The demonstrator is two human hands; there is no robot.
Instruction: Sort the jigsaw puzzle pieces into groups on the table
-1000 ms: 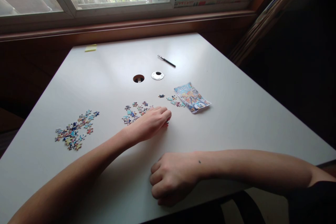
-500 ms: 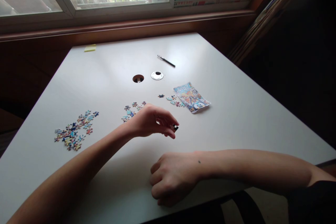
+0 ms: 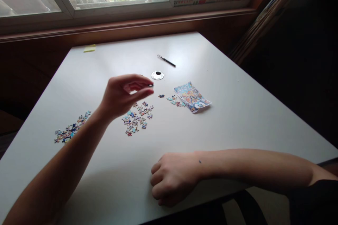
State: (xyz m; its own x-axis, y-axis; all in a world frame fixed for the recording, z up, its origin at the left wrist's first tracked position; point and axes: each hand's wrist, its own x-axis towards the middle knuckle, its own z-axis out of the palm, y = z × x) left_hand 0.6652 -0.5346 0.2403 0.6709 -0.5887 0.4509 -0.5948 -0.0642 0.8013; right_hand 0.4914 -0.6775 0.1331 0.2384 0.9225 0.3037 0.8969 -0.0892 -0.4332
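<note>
My left hand (image 3: pixel 126 93) is raised over the white table, its thumb and fingertips closed on a small dark puzzle piece (image 3: pixel 150 85). Below and to the right of that hand lies a loose pile of puzzle pieces (image 3: pixel 137 119). Another pile (image 3: pixel 71 132) sits further left, partly covered by my left forearm. My right hand (image 3: pixel 171 179) rests as a fist near the table's front edge; its fingers are curled under, so anything inside is hidden. A small group of pieces (image 3: pixel 174 101) lies beside a colourful penguin picture sheet (image 3: pixel 192 97), with a single dark piece (image 3: pixel 161 96) to its left.
Behind the pieces are a round metallic cover (image 3: pixel 157 75) and a black pen (image 3: pixel 166 60) on the table (image 3: pixel 237 119). A table hole is mostly hidden behind my left hand. A yellow sticky note (image 3: pixel 89 48) is at the far left, below the window.
My left hand has moved left and away from me, up over the table, still pinching the dark piece. The middle pile now shows more fully. My right hand has stayed in place.
</note>
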